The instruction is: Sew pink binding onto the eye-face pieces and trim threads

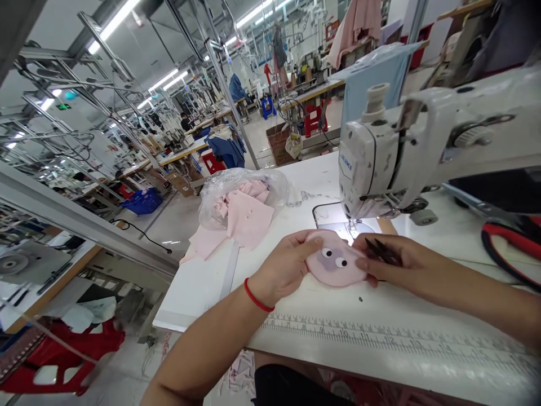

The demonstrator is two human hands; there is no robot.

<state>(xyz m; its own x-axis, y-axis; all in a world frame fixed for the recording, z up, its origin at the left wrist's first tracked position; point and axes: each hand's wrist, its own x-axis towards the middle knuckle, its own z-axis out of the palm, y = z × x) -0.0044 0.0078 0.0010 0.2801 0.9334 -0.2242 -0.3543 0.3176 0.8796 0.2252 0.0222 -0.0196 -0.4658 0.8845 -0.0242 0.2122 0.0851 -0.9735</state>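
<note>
The left hand (283,266) and right hand (395,262) are close together, clamped on a round pink fabric patch (336,259) on the white worktop (203,299). Black snips (382,252) are gripped in the right. A Juki sewing machine (367,169) is placed at one o'clock, a plastic bag of pink fabric pieces (243,203) at ten.

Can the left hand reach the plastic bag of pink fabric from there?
Probably yes: the left hand rests on a pink patch, and the plastic bag lies just ahead, with nothing standing between them.
</note>
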